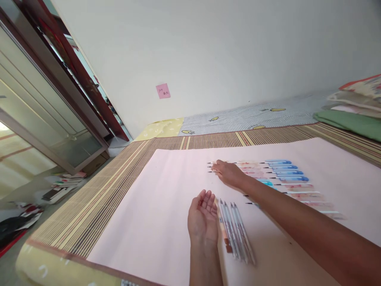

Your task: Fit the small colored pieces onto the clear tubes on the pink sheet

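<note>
My left hand (203, 216) rests palm up and open on a pale pink sheet (154, 206), holding nothing. Just to its right lie several white pens (236, 232) side by side. My right hand (228, 172) reaches forward and lies over the left ends of a row of pens with pink and peach barrels (253, 169); its fingers are curled down on them, and whether it grips one I cannot make out. Blue-capped pens (285, 171) continue the row to the right, with more pale pens (309, 196) behind my right forearm.
The pink sheet lies on a striped woven mat (89, 198) on a bed. Folded bedding (354, 115) is stacked at the far right. A pink note (163, 91) sticks on the white wall. Books and papers (59, 188) lie on the floor at left, by a glass door (44, 111).
</note>
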Demonstrator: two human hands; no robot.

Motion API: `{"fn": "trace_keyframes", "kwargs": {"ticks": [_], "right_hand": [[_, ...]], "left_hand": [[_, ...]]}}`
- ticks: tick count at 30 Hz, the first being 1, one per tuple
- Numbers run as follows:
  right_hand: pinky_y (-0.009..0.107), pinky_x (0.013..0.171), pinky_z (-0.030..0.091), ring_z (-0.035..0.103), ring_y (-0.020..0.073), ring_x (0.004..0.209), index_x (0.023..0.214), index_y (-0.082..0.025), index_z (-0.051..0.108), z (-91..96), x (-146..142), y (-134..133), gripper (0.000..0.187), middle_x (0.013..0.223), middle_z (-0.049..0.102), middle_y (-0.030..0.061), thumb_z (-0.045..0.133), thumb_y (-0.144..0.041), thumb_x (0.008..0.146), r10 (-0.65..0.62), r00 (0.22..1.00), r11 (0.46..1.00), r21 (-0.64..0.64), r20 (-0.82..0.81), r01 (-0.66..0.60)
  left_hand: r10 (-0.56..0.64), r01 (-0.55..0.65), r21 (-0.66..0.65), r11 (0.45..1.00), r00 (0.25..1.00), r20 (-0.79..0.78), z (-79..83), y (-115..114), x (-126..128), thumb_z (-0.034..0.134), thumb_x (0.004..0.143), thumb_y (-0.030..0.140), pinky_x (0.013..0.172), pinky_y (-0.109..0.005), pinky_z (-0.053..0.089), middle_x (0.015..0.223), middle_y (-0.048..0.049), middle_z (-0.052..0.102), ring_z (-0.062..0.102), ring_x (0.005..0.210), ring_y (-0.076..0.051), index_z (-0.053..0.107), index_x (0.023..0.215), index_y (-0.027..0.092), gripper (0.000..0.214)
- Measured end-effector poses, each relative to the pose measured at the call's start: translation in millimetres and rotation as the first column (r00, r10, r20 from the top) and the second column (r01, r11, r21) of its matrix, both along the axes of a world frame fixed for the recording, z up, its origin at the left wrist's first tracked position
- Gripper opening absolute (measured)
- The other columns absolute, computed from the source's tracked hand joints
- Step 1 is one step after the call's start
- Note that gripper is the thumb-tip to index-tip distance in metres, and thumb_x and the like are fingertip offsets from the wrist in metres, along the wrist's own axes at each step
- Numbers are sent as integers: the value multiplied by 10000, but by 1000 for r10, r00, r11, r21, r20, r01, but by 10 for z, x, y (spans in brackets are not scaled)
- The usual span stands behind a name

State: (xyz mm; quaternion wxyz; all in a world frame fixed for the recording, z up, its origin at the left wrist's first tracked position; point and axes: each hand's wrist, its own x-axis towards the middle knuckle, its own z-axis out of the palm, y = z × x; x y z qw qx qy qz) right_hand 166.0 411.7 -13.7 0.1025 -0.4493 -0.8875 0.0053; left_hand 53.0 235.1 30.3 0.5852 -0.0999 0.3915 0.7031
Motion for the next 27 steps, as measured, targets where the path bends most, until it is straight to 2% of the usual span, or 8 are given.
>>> {"fn": "trace_keyframes", "kwargs": {"ticks": [6,13,19,27], "right_hand": [[264,716,365,633,183,910,1056,-219,685,-13,-46,69,226,1106,654,73,479,-237,964,66,998,998,-13,2,-65],[260,676,341,634,163,855,1040,-215,658,-1,1,70,193,1095,671,53,483,-226,958,52,997,999,-2,-49,-52],[269,705,356,644,179,876,894,-191,666,25,-21,40,157,1029,719,60,510,-176,907,14,999,1000,-5,-50,-14],[267,713,369,659,194,950,1032,-189,661,-63,-61,69,194,1100,723,67,492,-216,941,-40,997,999,14,-70,41]], "left_hand": [[2,-2,1,1000,1000,3,-10,-3,1,578,860,132,574,-196,542,964,-134,686,696,770,-155,661,979,72,156],[3,-3,6,1000,1000,6,-20,-11,2,581,866,130,584,-200,555,959,-134,689,704,764,-160,655,1005,58,173],[4,-4,12,1000,1000,12,-29,-19,-3,579,868,128,572,-201,549,941,-128,687,701,754,-164,654,1020,50,187],[1,-1,0,1000,1000,8,-6,-8,10,567,872,127,567,-199,543,946,-128,685,699,746,-159,653,1007,54,177]]}}
